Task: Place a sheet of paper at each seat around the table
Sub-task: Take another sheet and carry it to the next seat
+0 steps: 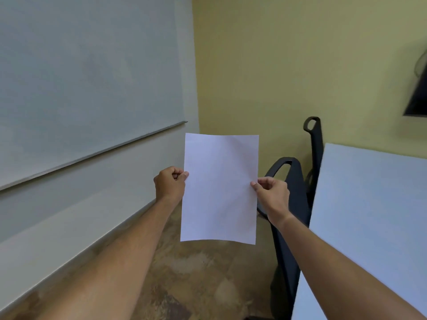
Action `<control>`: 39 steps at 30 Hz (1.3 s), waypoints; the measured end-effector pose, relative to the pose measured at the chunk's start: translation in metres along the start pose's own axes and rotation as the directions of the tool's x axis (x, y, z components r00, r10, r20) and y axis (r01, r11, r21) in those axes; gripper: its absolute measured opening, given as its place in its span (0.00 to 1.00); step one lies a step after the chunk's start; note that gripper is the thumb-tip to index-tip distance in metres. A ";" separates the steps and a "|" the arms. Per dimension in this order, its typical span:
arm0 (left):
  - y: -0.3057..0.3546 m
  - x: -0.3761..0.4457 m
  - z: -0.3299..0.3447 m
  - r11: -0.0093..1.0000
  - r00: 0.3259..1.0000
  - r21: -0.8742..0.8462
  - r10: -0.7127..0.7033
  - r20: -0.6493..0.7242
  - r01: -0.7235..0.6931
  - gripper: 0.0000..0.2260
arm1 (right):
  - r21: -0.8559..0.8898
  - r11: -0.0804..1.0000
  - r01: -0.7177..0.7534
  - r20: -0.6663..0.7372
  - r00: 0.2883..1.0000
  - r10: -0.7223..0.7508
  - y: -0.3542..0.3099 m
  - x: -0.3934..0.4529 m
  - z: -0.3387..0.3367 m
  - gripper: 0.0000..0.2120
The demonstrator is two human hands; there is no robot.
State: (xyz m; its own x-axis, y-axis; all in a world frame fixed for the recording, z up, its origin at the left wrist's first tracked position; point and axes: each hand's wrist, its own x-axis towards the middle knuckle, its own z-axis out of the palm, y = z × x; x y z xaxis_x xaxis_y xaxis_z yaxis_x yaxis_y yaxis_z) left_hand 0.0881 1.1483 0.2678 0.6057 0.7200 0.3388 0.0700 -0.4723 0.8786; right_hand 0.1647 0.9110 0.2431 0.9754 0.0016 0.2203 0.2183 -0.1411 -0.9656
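Here both hands, left (169, 182) and right (272, 195), pinch a smooth, blank rectangular sheet (220, 188) with curled fingers.

A pale bench (374, 204) is filling the right side, its visible top showing only bare surface. Two dark chairs (293, 204) are standing on the mottled brown floor (196, 273), just beside the bench's edge.
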 end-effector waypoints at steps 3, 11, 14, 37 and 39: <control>-0.005 0.049 0.022 1.000 0.997 0.001 0.022 0.079 -0.023 0.04 | -0.025 1.000 -0.012 -0.085 0.996 0.010 0.004 0.028 0.022 0.11; -0.012 0.151 0.090 0.995 0.975 -0.065 0.088 0.206 -0.076 0.03 | -0.083 0.996 -0.035 -0.222 0.975 0.016 0.012 0.102 0.058 0.07; -0.013 0.189 0.130 0.991 0.962 -0.098 0.111 0.249 -0.089 0.03 | -0.085 0.995 -0.054 -0.267 0.963 0.030 0.021 0.140 0.063 0.06; 0.063 0.415 0.552 0.944 0.819 -0.307 0.267 0.508 -0.118 0.05 | -0.104 0.983 -0.153 -0.633 0.772 0.053 0.106 0.510 0.001 0.02; 0.071 0.424 0.584 0.936 0.787 -0.337 0.287 0.546 -0.108 0.05 | -0.087 0.982 -0.165 -0.666 0.743 0.066 0.108 0.529 -0.007 0.04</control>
State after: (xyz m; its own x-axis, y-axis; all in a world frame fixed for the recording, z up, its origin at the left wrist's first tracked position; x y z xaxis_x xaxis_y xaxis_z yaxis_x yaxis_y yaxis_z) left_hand 0.8127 1.1227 0.2776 0.9297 0.1533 0.3350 -0.2665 -0.3483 0.8987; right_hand 0.7044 0.8897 0.2559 0.7193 -0.6677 0.1917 0.0506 -0.2249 -0.9731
